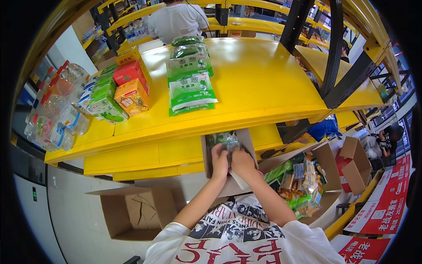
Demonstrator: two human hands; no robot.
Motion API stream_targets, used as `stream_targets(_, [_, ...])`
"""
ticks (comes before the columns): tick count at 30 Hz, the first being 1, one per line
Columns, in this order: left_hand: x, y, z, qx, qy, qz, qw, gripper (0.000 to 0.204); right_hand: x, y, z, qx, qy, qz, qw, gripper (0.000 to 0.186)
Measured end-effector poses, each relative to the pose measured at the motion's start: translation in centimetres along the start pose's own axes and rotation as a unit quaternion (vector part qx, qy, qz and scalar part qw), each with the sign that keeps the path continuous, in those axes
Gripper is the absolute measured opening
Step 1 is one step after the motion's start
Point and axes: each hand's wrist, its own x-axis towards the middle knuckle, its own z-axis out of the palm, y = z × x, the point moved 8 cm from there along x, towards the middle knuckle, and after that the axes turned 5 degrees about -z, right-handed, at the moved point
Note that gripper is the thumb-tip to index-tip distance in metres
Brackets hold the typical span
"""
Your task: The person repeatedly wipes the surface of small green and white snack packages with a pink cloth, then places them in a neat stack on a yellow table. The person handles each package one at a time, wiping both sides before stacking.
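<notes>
A small cardboard box stands open just below the front edge of the yellow shelf, and inside it shows a bundle of clear-wrapped packets with green print. Both hands are down in the box's mouth, side by side and touching or nearly so. The left hand is curled over the left part of the bundle; the right hand is clenched on its right part, knuckles up. Whether the fingers close right round the packets or only press on them I cannot tell, since the fingertips are hidden inside the box.

The bundle lies straight ahead of the hands and slightly above them in the picture, away from the body, with the box's long axis running away from the person toward the shelf. Neither hand is clearly nearer; they sit level on it.

On the shelf top, directly beyond the box, lies a row of green-and-white snack bags. Left of those stand orange and red cartons and green packs, with shrink-wrapped water bottles further left. To the right, low down, is a larger open box of mixed snacks; an empty carton sits on the floor at the left. Another person in a white shirt stands beyond the shelf.
</notes>
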Motion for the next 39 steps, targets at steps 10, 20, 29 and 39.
stream_targets(10, [6.7, -10.9, -3.6, -0.091, 0.084, -0.141, 0.982, 0.026, 5.8, 4.1, 7.1, 0.180, -0.044, 0.091, 0.979, 0.045])
stream_targets(20, [-2.5, -1.7, 0.9, -0.278, -0.189, -0.307, 0.891, 0.030, -3.8, -1.7, -2.0, 0.431, -0.015, -0.125, 0.894, 0.042])
stream_targets(29, [-10.5, 7.7, 2.7, -0.257, -0.251, -0.275, 0.892, 0.043, -13.4, -3.7, -15.9, 0.380, 0.443, -0.310, 0.750, 0.033])
stream_targets(39, [-11.8, 15.0, 3.1, -0.333, -0.277, -0.122, 0.893, 0.063, -15.2, -12.8, -9.4, -0.018, 0.264, -0.459, 0.848, 0.028])
